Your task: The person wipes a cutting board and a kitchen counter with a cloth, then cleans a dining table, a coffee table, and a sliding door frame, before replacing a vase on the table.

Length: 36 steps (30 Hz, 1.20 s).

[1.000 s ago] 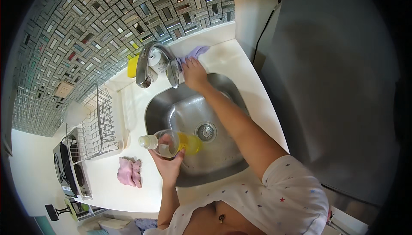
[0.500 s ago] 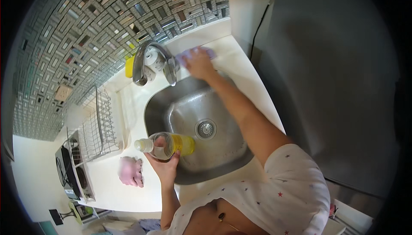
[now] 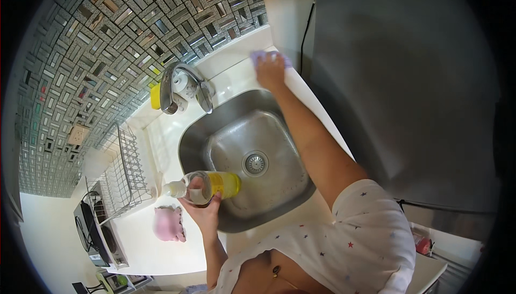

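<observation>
Sink serves as the landmark, a steel basin set in a white surface. Far to its left, at the surface's end, stands a dark appliance, and between that and the sink a wire dish rack. Just left of the sink's near corner lies a crumpled pink cloth, apart from the rim.

Over the sink's near-left edge the left hand has its grip closed round a clear bottle of yellow liquid, held on its side with the capped neck pointing left toward the rack. Half a second back the bottle hung in much the same place, so it has barely shifted.

Behind the sink's back-left corner rises the curved tap, with a yellow item tucked beside it against the mosaic wall.

What has changed is on the right: the right hand, which a second ago lay close by the tap, has slid along the back ledge to the sink's far-right corner. Its grip is pressed down flat on a purple cloth; whether the fingers curl round it cannot be told. The judgement is that wiping has moved along the ledge. Right of the sink a tall grey appliance hems the arm in.
</observation>
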Motion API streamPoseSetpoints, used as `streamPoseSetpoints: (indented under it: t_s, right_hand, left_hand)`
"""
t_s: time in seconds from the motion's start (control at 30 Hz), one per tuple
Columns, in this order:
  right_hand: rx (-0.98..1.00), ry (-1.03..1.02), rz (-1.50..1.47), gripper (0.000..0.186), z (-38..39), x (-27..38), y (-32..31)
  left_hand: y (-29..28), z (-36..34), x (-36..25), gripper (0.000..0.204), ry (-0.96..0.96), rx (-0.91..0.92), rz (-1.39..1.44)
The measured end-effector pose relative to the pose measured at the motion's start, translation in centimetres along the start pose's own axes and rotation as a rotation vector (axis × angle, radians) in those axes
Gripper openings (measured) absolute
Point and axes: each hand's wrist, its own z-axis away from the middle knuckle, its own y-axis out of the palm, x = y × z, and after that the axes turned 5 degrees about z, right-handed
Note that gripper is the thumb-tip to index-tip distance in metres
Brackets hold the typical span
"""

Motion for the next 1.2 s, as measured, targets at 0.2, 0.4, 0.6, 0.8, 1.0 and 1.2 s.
streamPoseSetpoints:
  t_s: [0.2,0.4,0.6,0.8,1.0,1.2]
  right_hand:
    - [-0.240,-0.262,-0.410,0.033,4.3,9.3,-0.6]
    - [0.067,-0.148,-0.080,0.047,0.6,2.7,-1.9]
    - [0.062,0.085,-0.206,0.039,2.5,-6.1,-3.3]
    - [0.139,0.067,-0.172,0.040,11.8,-5.3,-8.9]
    - [0.183,0.175,-0.064,0.045,21.7,-6.7,-16.3]
    - [0.247,0.207,-0.060,0.047,26.2,-6.5,-19.2]
  left_hand:
    - [2.4,-0.1,0.1,0.084,-0.032,0.095,-0.026]
    - [1.7,0.2,-1.1,0.083,0.016,0.096,-0.014]
    - [1.7,-1.2,0.0,0.079,0.024,0.193,-0.040]
    - [7.0,-6.3,-1.2,0.076,0.279,0.376,-0.106]
    - [17.5,-14.8,-2.1,0.084,0.507,0.254,-0.063]
    - [20.4,-23.0,-0.7,0.080,0.467,-0.160,-0.224]
